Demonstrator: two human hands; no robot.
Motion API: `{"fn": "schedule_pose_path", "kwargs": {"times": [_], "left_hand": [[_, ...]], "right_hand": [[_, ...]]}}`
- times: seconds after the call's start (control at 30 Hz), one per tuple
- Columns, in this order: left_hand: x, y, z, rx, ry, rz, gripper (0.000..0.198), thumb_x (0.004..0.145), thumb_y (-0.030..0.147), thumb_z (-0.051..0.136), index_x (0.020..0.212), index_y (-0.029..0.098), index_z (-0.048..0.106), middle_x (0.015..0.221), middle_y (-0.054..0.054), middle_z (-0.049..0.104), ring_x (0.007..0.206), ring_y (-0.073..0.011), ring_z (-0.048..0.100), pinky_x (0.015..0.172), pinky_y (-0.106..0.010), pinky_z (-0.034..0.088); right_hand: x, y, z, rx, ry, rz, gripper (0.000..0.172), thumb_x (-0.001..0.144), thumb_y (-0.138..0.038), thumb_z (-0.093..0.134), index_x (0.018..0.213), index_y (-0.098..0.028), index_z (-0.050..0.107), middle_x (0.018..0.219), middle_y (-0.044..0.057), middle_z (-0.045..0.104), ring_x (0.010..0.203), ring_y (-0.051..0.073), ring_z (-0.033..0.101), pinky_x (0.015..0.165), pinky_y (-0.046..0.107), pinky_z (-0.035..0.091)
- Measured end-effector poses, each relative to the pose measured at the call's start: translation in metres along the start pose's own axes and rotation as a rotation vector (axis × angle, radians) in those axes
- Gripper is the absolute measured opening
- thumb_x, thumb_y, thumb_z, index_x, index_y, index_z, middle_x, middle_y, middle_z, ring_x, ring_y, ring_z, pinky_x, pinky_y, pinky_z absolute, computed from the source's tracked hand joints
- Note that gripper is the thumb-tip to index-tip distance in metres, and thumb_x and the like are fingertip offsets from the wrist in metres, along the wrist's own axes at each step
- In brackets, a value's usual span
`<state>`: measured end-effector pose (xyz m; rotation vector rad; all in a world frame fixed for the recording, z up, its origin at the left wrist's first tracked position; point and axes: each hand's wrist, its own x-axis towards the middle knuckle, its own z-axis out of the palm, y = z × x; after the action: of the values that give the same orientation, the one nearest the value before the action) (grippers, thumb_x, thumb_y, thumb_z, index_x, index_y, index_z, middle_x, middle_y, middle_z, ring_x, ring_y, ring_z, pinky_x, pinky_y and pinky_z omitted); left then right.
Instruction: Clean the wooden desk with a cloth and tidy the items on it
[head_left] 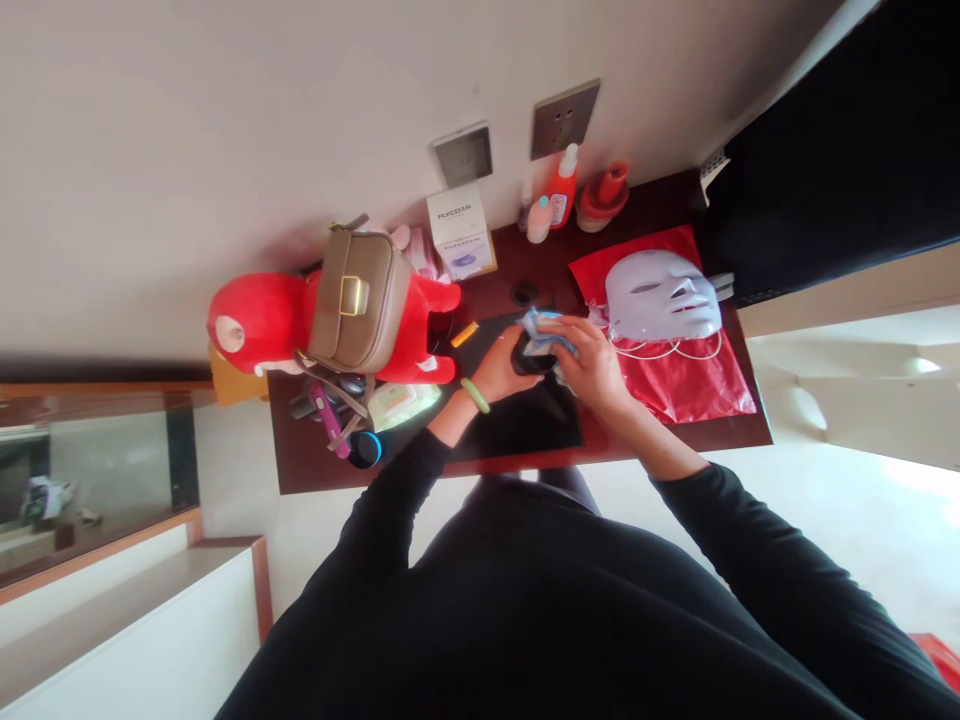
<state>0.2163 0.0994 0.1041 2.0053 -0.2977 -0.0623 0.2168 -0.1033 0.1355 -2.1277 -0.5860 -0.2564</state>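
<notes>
Black top point(525, 600) near me — left hand point(501, 368) grips dark object point(528, 360), right hand point(589, 362) holds wipe point(537, 332) over it — pressing hard could slip it.

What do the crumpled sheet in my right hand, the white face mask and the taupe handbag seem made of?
Crumpled sheet: probably soft fabric, matte and limply creased; paper is possible.
White face mask: likely rigid plastic, smooth with slight sheen, holding its molded shape.
Taupe handbag: perhaps leather or imitation, given its smooth, low-sheen surface.
</notes>
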Motion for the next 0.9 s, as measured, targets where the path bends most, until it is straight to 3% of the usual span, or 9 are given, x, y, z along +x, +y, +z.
{"fn": "schedule_pose_path", "kwargs": {"times": [0.07,0.2,0.3,0.4,0.53,0.63,0.77,0.9], "left_hand": [[0.0,-0.004,0.006,-0.018,0.059,-0.031,0.092,0.064,0.024,0.1,0.147,0.027,0.06,0.152,-0.014,0.069,0.143,-0.0361,0.067,0.126,-0.058,0.052],[0.015,-0.011,0.022,-0.052,0.193,-0.115,0.089,0.068,0.027,0.099,0.147,0.027,0.059,0.152,-0.013,0.067,0.145,-0.0333,0.065,0.128,-0.056,0.049],[0.049,-0.016,0.029,-0.092,0.298,-0.149,0.088,0.076,0.031,0.095,0.153,0.028,0.054,0.155,-0.013,0.065,0.144,-0.0294,0.067,0.123,-0.051,0.055],[0.098,-0.022,0.037,-0.051,0.337,-0.104,0.088,0.075,0.032,0.095,0.154,0.029,0.055,0.156,-0.012,0.063,0.148,-0.0286,0.063,0.122,-0.048,0.054],[0.167,-0.031,0.063,0.086,0.31,-0.058,0.09,0.065,0.029,0.103,0.146,0.027,0.064,0.151,-0.013,0.067,0.151,-0.0342,0.058,0.129,-0.054,0.045],[0.204,-0.038,0.088,0.124,0.248,-0.054,0.089,0.068,0.028,0.102,0.148,0.03,0.064,0.151,-0.012,0.069,0.15,-0.0362,0.059,0.13,-0.058,0.042],[0.226,-0.053,0.109,0.172,0.18,-0.085,0.091,0.07,0.024,0.101,0.152,0.028,0.062,0.152,-0.012,0.069,0.15,-0.0364,0.06,0.131,-0.058,0.041],[0.231,-0.067,0.11,0.188,0.14,-0.114,0.092,0.07,0.018,0.099,0.154,0.027,0.061,0.157,-0.012,0.068,0.151,-0.0354,0.061,0.133,-0.056,0.039]], "right_hand": [[-0.011,0.009,0.001,0.022,0.085,0.063,0.032,0.105,-0.023,0.057,0.131,-0.025,0.076,0.135,0.011,0.071,0.128,0.028,0.069,0.112,0.049,0.059],[-0.046,0.02,0.02,0.072,0.169,0.171,0.026,0.104,-0.026,0.059,0.125,-0.024,0.074,0.134,0.013,0.067,0.127,0.027,0.068,0.111,0.047,0.06],[-0.07,0.036,0.042,0.093,0.08,0.252,0.024,0.102,-0.024,0.058,0.118,-0.025,0.075,0.128,0.011,0.068,0.118,0.026,0.07,0.104,0.044,0.063],[-0.083,0.064,0.065,0.021,-0.002,0.267,0.029,0.099,-0.018,0.055,0.117,-0.021,0.076,0.128,0.014,0.07,0.116,0.028,0.068,0.104,0.048,0.061],[-0.09,0.095,0.086,-0.118,-0.188,0.152,0.034,0.096,-0.009,0.055,0.118,-0.018,0.078,0.135,0.016,0.071,0.119,0.031,0.062,0.108,0.052,0.055],[-0.096,0.106,0.092,-0.193,-0.29,0.08,0.039,0.096,-0.007,0.057,0.126,-0.02,0.078,0.141,0.015,0.07,0.123,0.03,0.059,0.11,0.048,0.051],[-0.102,0.111,0.094,-0.246,-0.337,0.069,0.039,0.098,-0.008,0.06,0.13,-0.022,0.078,0.146,0.013,0.068,0.126,0.031,0.056,0.107,0.045,0.049],[-0.104,0.113,0.097,-0.248,-0.345,0.064,0.042,0.097,-0.008,0.061,0.132,-0.024,0.078,0.146,0.012,0.068,0.127,0.031,0.056,0.105,0.044,0.048]]}}
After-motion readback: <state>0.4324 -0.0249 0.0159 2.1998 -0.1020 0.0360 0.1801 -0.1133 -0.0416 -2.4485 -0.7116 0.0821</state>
